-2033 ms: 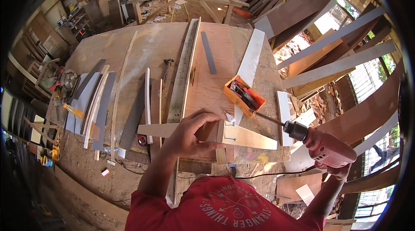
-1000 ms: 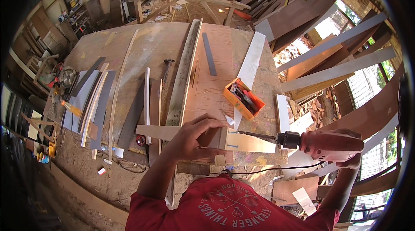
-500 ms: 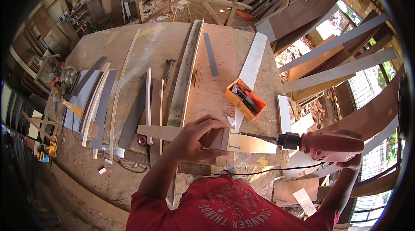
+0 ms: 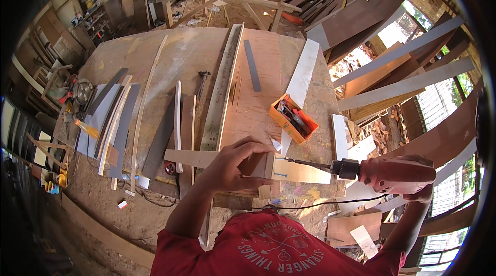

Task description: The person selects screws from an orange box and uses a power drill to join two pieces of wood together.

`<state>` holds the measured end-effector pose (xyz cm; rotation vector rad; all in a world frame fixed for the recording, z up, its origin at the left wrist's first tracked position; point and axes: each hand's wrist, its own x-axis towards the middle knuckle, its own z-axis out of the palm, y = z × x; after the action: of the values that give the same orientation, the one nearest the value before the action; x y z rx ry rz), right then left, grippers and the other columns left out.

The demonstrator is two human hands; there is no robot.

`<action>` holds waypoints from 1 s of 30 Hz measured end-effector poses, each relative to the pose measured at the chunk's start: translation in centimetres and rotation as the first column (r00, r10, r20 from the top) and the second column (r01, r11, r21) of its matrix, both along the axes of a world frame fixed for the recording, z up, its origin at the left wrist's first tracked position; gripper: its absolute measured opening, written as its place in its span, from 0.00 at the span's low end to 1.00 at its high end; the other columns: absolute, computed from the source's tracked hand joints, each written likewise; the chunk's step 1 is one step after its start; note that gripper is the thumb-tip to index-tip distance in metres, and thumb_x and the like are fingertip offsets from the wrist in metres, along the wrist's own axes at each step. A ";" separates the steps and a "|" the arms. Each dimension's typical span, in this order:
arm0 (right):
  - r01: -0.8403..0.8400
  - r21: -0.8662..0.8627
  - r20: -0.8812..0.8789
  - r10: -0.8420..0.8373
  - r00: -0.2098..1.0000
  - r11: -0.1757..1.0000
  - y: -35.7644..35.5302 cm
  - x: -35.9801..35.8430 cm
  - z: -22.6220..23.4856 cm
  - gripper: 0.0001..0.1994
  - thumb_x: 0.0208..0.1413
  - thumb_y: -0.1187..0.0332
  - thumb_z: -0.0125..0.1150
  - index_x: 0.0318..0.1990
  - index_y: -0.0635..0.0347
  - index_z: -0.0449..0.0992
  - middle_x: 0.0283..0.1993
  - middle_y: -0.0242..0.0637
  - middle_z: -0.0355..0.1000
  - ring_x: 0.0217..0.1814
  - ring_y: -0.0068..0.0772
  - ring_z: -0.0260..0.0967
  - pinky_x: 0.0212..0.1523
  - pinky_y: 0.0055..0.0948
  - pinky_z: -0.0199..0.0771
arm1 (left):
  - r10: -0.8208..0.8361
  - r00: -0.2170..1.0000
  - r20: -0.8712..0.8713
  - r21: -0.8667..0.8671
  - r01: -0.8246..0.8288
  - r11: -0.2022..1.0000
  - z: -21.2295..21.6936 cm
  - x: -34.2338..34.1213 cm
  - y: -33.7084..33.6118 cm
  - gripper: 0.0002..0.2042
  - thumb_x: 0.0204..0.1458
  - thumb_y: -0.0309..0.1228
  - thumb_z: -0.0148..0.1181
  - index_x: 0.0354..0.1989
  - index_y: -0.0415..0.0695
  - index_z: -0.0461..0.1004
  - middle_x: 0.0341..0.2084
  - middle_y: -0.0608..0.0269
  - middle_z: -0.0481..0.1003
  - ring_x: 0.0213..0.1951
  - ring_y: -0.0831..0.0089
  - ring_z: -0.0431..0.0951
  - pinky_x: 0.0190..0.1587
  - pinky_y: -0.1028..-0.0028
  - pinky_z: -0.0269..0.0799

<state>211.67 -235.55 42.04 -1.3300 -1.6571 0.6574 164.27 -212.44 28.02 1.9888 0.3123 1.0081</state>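
My right hand (image 4: 419, 191) is wrapped around the grip of a red power drill (image 4: 395, 175) with a black chuck. Its long bit points left at a wooden piece (image 4: 269, 166), the tip just short of the wood's right face. My left hand (image 4: 235, 165) clasps that piece from the left, thumb below and fingers above, steadying it at the near edge of the worktable. A bluish screw (image 4: 280, 175) sticks out of the same face, a little below the bit. A pale wooden strip (image 4: 191, 158) extends left behind my left wrist.
An orange toolbox (image 4: 293, 118) full of hand tools and a small white glue bottle (image 4: 274, 143) lie beyond the drill. Further left are a hammer (image 4: 203, 82), a long channel-like bar (image 4: 223, 87) and several strips. The drill's black cord (image 4: 320, 205) runs along the near edge.
The drill has drawn back slightly to the right, and its tip is now a little farther from the wooden piece. My left hand keeps its hold.
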 end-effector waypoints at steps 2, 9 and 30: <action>0.022 0.060 0.023 -0.024 0.999 0.998 0.1 -0.2 0.2 0.50 0.29 0.55 0.89 0.62 0.75 0.71 0.57 0.57 0.79 0.55 0.52 0.82 0.59 0.49 0.80 | -0.011 1.000 0.006 -0.005 0.011 1.000 -0.1 0.1 0.0 0.32 0.47 0.39 0.84 0.59 0.41 0.78 0.51 0.53 0.80 0.53 0.58 0.83 0.54 0.64 0.77; -0.013 -0.125 0.116 0.028 0.993 0.992 3.4 -2.8 4.6 0.38 0.30 0.56 0.86 0.51 0.73 0.83 0.50 0.51 0.83 0.50 0.45 0.84 0.55 0.42 0.82 | -0.014 1.000 0.009 0.000 0.014 1.000 -0.2 0.2 -0.2 0.33 0.45 0.38 0.85 0.60 0.42 0.79 0.51 0.54 0.80 0.53 0.58 0.83 0.55 0.64 0.77; -0.130 -0.312 0.145 0.182 0.973 0.941 7.7 -3.9 10.4 0.41 0.21 0.67 0.78 0.54 0.74 0.80 0.50 0.48 0.82 0.49 0.38 0.81 0.52 0.37 0.80 | 0.006 1.000 0.025 0.023 -0.007 1.000 -1.1 0.2 -0.1 0.33 0.44 0.39 0.86 0.57 0.43 0.78 0.47 0.57 0.79 0.49 0.59 0.83 0.51 0.64 0.78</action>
<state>207.77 -227.87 52.45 -1.5147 -1.8715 0.9426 164.47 -212.51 26.94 1.9951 0.2948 1.0441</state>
